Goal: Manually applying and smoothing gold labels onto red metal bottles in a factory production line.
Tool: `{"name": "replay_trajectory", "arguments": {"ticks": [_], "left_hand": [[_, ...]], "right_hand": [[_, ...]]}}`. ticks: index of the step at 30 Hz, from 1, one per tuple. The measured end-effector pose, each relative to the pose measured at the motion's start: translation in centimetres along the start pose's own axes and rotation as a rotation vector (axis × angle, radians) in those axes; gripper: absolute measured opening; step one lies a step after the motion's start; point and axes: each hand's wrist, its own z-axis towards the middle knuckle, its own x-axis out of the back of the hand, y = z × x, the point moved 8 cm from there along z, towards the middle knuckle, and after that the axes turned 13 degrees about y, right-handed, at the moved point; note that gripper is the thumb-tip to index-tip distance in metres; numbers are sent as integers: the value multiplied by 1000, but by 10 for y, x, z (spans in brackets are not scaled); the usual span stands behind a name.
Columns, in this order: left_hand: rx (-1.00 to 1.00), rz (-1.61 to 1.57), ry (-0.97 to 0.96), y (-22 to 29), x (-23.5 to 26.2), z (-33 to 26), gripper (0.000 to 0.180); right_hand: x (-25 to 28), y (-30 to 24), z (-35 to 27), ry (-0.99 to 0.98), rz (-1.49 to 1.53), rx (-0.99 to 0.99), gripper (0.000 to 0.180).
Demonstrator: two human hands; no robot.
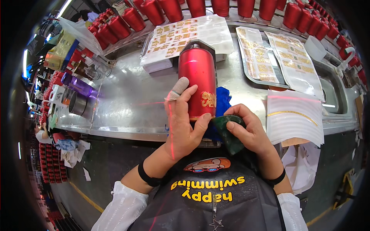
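Note:
A shiny red bottle (197, 73) leans on a dark angular stand (207, 47) at the middle of the bench, its base toward me. Gold lettering (208, 99) marks its lower right side. My left hand (180, 123) is wrapped around the bottle's left side and lower end, with a grey fabric cover (179, 86) on one finger. Between the thumb and fingers of my right hand (250, 129) is a dark green, flat, rounded scraper (229, 134), touching or very close to the bottle's lower right edge. Behind it lies a blue cloth (223, 99), partly hidden.
Sheets of gold decals (175, 36) lie behind the bottle, and more sit on a metal tray (246, 79) at right. White sheets (295, 113) overhang the front edge beside a sink (334, 94). A purple bottle (77, 85) and metal cup (78, 103) stand left. Red bottles (171, 9) line the back.

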Motion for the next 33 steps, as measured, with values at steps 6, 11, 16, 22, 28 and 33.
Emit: {"name": "replay_trajectory", "arguments": {"ticks": [6,11,16,22,28,33], "left_hand": [[-44,-98,129,-2,19,-12,51],[-531,221,103,26,23,-38,24],[-711,346,4,33,3,-37,24],[-445,116,34,14,21,-26,42],[-245,166,85,-9,34,-59,53],[-174,132,71,-14,34,-66,50]], "right_hand": [[5,5,-1,32,10,-30,21],[6,9,1,11,12,-9,26],[10,9,0,57,27,-17,25],[12,-11,2,213,15,17,23],[-26,-31,10,176,-200,285,25],[-8,-10,11,298,-46,134,19]]}}
